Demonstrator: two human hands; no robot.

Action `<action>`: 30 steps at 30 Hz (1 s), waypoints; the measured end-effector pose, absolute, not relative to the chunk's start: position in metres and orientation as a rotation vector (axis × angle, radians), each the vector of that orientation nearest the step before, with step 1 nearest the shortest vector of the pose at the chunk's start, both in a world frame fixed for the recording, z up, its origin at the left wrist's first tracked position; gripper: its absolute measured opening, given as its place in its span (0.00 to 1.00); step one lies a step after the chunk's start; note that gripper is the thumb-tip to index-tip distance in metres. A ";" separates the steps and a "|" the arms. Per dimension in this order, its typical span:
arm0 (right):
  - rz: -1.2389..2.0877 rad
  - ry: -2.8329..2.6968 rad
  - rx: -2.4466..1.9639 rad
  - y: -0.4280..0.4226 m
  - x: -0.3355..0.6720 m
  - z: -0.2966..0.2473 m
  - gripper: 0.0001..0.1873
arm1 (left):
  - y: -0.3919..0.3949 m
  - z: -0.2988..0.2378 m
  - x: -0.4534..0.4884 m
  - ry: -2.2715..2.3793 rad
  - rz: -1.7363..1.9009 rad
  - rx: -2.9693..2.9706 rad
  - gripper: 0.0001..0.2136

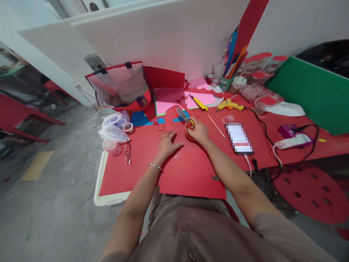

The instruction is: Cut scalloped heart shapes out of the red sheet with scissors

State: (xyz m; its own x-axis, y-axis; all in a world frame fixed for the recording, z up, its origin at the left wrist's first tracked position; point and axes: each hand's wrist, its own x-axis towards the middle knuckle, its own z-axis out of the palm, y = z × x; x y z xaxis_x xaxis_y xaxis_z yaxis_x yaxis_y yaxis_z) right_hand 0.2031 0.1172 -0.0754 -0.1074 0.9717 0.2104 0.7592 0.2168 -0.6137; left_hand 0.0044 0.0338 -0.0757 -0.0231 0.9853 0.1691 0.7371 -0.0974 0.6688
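My right hand (200, 133) grips a pair of scissors (183, 115) by its orange-and-yellow handles, with the blades pointing away and to the left. Beside it, my left hand (167, 146) rests at the red sheet, thumb apart from the fingers and nothing seen in its hold. The red paper sheet (192, 178) extends from between my hands over the table's near edge. Just past the blades lie red paper scraps (171, 113) and blue paper (141, 119). Whether the blades touch any paper, I cannot tell.
Pink sheets (167, 100) and a yellow box cutter (199, 103) lie beyond my hands. Rightward are a glue gun (230, 104), a striped straw (216, 126), a phone (240, 138) and cables. Eyeglasses (128, 152) and a plastic bag (113, 128) sit left.
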 end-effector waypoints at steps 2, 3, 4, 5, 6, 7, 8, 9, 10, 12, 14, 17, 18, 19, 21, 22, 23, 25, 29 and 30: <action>0.488 -1.904 -1.581 0.116 0.202 -0.076 0.33 | 0.036 -0.070 0.009 1.830 0.753 1.962 0.29; 0.490 -1.900 -1.575 0.115 0.202 -0.075 0.32 | 0.037 -0.067 0.012 1.838 0.707 1.987 0.28; 0.493 -1.897 -1.572 0.115 0.202 -0.075 0.32 | 0.039 -0.065 0.014 1.842 0.670 1.996 0.26; 0.500 -1.892 -1.576 0.114 0.202 -0.074 0.32 | 0.040 -0.062 0.017 1.839 0.638 1.993 0.24; 0.514 -1.881 -1.587 0.114 0.202 -0.074 0.32 | 0.040 -0.059 0.020 1.827 0.602 1.984 0.21; 0.534 -1.865 -1.600 0.114 0.202 -0.074 0.32 | 0.039 -0.055 0.024 1.801 0.561 1.981 0.18; 0.557 -1.848 -1.611 0.115 0.203 -0.073 0.31 | 0.037 -0.051 0.028 1.770 0.517 1.994 0.16; 0.579 -1.834 -1.620 0.116 0.204 -0.073 0.31 | 0.034 -0.047 0.032 1.735 0.463 2.024 0.16; 0.595 -1.824 -1.626 0.116 0.204 -0.073 0.32 | 0.029 -0.042 0.036 1.693 0.419 2.081 0.18; 0.610 -1.826 -1.630 0.117 0.205 -0.073 0.33 | 0.019 -0.032 0.044 1.597 0.292 2.231 0.23; 0.594 -1.845 -1.633 0.117 0.204 -0.073 0.33 | 0.010 -0.023 0.051 1.545 0.129 2.375 0.27; 0.549 -1.868 -1.622 0.116 0.203 -0.073 0.33 | 0.005 -0.015 0.059 1.585 -0.041 2.422 0.31; 0.538 -1.872 -1.614 0.115 0.202 -0.073 0.33 | 0.006 -0.015 0.061 1.599 -0.076 2.403 0.32; 0.532 -1.872 -1.609 0.115 0.202 -0.073 0.33 | 0.008 -0.015 0.062 1.605 -0.101 2.375 0.33; 0.526 -1.864 -1.609 0.115 0.201 -0.074 0.33 | 0.013 -0.018 0.061 1.596 -0.135 2.323 0.33; 0.527 -1.859 -1.614 0.115 0.201 -0.074 0.33 | 0.016 -0.021 0.060 1.586 -0.141 2.309 0.32; 0.530 -1.856 -1.618 0.116 0.202 -0.075 0.33 | 0.018 -0.023 0.058 1.575 -0.141 2.307 0.30; 0.537 -1.864 -1.620 0.116 0.202 -0.076 0.33 | 0.020 -0.029 0.056 1.541 -0.126 2.327 0.26; 0.530 -1.884 -1.617 0.116 0.201 -0.078 0.33 | 0.016 -0.035 0.056 1.492 -0.060 2.372 0.21; 0.523 -1.878 -1.620 0.116 0.201 -0.079 0.33 | 0.014 -0.035 0.056 1.496 -0.029 2.374 0.20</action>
